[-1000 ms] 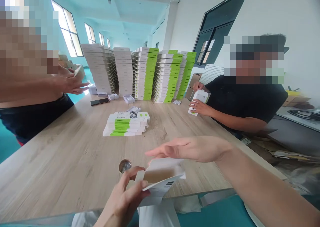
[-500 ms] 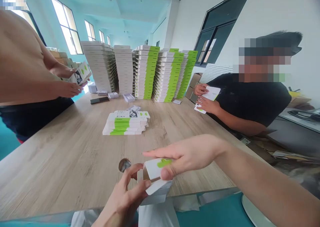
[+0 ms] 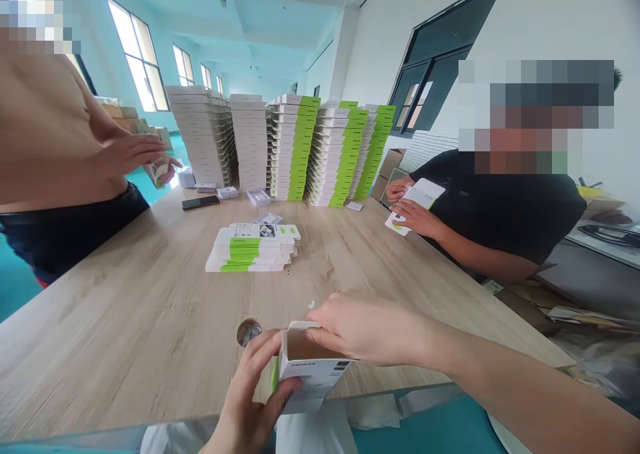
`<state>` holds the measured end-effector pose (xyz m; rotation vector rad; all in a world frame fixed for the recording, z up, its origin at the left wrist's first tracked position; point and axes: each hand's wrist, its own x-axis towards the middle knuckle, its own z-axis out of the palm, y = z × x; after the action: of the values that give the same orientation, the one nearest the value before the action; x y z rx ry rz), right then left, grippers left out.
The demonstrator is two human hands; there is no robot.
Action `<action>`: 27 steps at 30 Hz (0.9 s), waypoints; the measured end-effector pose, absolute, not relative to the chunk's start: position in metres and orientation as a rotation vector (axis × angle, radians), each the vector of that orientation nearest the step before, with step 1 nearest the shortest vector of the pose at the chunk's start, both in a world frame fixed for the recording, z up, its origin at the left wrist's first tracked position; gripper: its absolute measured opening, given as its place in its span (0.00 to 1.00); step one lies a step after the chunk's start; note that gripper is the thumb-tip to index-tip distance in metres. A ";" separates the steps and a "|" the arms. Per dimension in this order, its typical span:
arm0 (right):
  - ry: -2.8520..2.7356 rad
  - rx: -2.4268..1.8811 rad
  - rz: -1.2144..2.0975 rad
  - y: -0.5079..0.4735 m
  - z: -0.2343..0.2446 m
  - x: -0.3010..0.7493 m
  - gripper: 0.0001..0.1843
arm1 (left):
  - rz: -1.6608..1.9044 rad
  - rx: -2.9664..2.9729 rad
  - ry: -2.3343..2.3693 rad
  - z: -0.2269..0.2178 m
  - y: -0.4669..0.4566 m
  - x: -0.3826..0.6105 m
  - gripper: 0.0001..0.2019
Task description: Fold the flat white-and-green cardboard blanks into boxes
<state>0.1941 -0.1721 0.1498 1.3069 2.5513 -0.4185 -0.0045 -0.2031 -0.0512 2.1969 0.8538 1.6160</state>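
A white cardboard box (image 3: pixel 315 374) with a brown inside stands open at the table's near edge, its mouth facing up. My left hand (image 3: pixel 260 381) is closed round its left side, thumb on the near face and fingers on the far side. At the upper right rim, my right hand (image 3: pixel 370 327) has its fingers curled over the far flap. Part of that flap and the fingertips are hidden. Past the box lies a pile of flattened white-and-green boxes (image 3: pixel 253 251).
Tall stacks of boxes (image 3: pixel 293 147) line the back of the table. A phone (image 3: pixel 200 203) and small clear trays (image 3: pixel 259 197) lie before them. A round hole (image 3: pixel 249 332) is near my left hand. Co-workers at left and right (image 3: pixel 417 204) each handle a box.
My right hand has gone from lying flat over the box top to curling at its far flap. The box has turned so its mouth shows. The left co-worker's hands have shifted.
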 end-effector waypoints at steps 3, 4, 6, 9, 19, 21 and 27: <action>2.486 1.279 -0.365 -0.169 0.157 0.191 0.18 | 1.543 2.376 0.717 -0.037 -0.202 -0.007 0.26; 2.457 1.270 -0.383 -0.167 0.160 0.190 0.18 | 1.526 2.406 0.710 -0.031 -0.201 -0.008 0.25; 2.422 1.255 -0.414 -0.164 0.166 0.186 0.17 | 1.470 2.452 0.743 -0.020 -0.199 -0.009 0.23; 2.397 1.267 -0.382 -0.163 0.169 0.177 0.19 | 1.451 2.475 0.853 -0.010 -0.196 -0.010 0.16; 2.462 1.244 -0.185 -0.172 0.172 0.167 0.16 | 1.392 2.602 0.809 0.007 -0.183 -0.015 0.12; 2.460 1.303 -0.135 -0.170 0.171 0.167 0.15 | 1.425 2.579 0.827 0.006 -0.178 -0.014 0.13; 2.496 1.330 -0.271 -0.160 0.146 0.170 0.14 | 1.439 2.616 0.797 -0.010 -0.171 -0.014 0.13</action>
<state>0.1703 -0.1601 0.1459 1.3305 2.4956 -0.2710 -0.0144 -0.1706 -0.0096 2.6158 0.7967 1.4394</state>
